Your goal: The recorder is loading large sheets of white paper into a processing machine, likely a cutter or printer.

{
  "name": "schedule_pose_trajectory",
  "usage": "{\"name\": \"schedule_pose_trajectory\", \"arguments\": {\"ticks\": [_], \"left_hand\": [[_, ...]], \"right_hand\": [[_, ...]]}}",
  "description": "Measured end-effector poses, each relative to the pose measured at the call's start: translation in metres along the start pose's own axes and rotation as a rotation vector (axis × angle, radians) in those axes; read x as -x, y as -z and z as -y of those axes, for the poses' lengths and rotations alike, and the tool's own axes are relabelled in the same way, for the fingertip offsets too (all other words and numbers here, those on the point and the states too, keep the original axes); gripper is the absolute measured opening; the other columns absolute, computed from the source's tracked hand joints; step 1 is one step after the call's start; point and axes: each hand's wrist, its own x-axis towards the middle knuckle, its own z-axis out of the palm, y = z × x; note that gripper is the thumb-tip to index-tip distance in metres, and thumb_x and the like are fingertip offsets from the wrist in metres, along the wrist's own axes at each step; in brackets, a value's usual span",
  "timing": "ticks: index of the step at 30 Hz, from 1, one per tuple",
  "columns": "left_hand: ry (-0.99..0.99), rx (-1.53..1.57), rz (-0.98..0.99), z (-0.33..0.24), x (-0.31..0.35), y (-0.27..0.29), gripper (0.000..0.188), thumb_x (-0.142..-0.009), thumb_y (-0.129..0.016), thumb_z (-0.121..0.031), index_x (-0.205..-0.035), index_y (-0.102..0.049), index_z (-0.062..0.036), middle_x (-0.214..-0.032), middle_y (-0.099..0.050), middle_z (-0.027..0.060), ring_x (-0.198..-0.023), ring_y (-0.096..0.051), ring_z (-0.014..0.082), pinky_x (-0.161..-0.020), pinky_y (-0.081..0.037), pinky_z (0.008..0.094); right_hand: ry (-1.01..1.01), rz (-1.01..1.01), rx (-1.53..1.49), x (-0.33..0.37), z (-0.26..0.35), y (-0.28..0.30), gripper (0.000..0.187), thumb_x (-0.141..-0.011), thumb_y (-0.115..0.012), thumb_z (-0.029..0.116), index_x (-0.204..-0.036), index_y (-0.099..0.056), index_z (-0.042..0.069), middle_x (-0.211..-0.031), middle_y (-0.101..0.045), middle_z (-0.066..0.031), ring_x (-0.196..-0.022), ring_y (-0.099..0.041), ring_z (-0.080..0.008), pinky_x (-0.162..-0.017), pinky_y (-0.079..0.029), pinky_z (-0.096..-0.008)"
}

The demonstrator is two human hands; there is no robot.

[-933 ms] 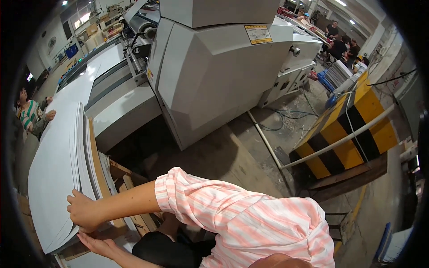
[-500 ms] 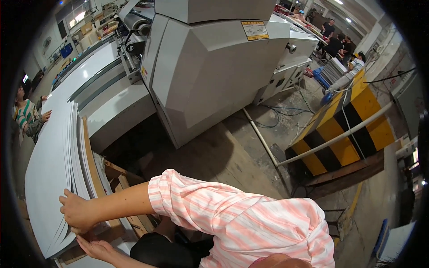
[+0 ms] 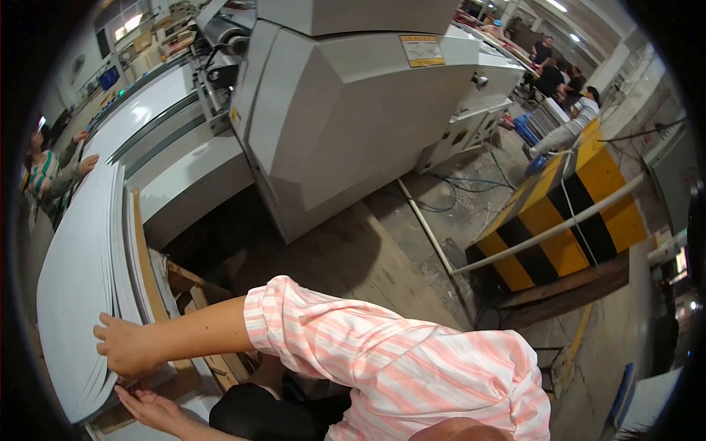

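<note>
A tall stack of large white sheets (image 3: 70, 294) lies along the left side, its near edges fanned apart. My right hand (image 3: 132, 347) reaches across to the near edge of the stack, back of the hand up, fingers curled over the sheets and closed on them. Just below it, my left hand (image 3: 158, 411) is turned palm up by the near corner, fingers stretched out and touching the sheets' edge from below. Part of its fingers is hidden under my right hand and the paper.
A big grey machine (image 3: 360, 132) fills the middle, with a roller unit (image 3: 220, 66) at its left. A co-worker (image 3: 48, 173) stands beyond the stack, one hand on the sheets. Wooden pallet boards (image 3: 220, 371) stick out below. A yellow-black striped block (image 3: 559, 213) and a rail (image 3: 559, 239) stand right.
The co-worker's hands have shifted farther up along the sheets. My right hand keeps its hold at the edge, and my left hand has slid slightly left beneath the corner.
</note>
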Motion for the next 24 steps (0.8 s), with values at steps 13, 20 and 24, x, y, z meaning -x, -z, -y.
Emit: {"name": "schedule_pose_trajectory", "arguments": {"ticks": [13, 20, 24], "left_hand": [[0.044, 0.256, 0.041, -0.012, 0.043, -0.045, 0.036, -0.086, -0.052, -0.006, -0.121, -0.045, -0.0013, -0.094, -0.053, 0.0052, -0.077, -0.055, 0.0141, -0.064, -0.051, 0.0289], [0.043, 0.234, -0.034, -0.022, 0.057, -0.049, 0.047, -0.086, -0.048, -0.001, -0.130, -0.033, -0.0018, -0.088, -0.052, 0.0048, -0.072, -0.049, 0.0093, -0.063, -0.048, 0.0254], [0.049, 0.167, -0.042, -0.017, 0.060, -0.048, 0.065, -0.086, -0.050, -0.003, -0.139, -0.014, -0.0080, -0.086, -0.051, 0.0046, -0.074, -0.048, 0.0108, -0.066, -0.044, 0.0266]], "right_hand": [[-0.067, -0.057, -0.180, -0.001, -0.026, 0.015, 0.031, -0.065, -0.066, 0.011, -0.096, -0.065, 0.016, -0.118, -0.053, -0.0093, -0.107, -0.048, -0.0289, -0.089, -0.039, -0.0387], [-0.263, -0.147, -0.759, -0.013, -0.009, -0.006, 0.019, -0.079, -0.062, 0.021, -0.086, -0.064, 0.004, -0.088, -0.062, -0.0085, -0.082, -0.057, -0.0215, -0.073, -0.044, -0.0317], [-0.773, -0.139, -1.199, -0.019, -0.012, -0.004, 0.026, -0.085, -0.059, 0.025, -0.083, -0.064, 0.000, -0.074, -0.059, -0.0020, -0.069, -0.052, -0.0105, -0.063, -0.042, -0.0241]]}}
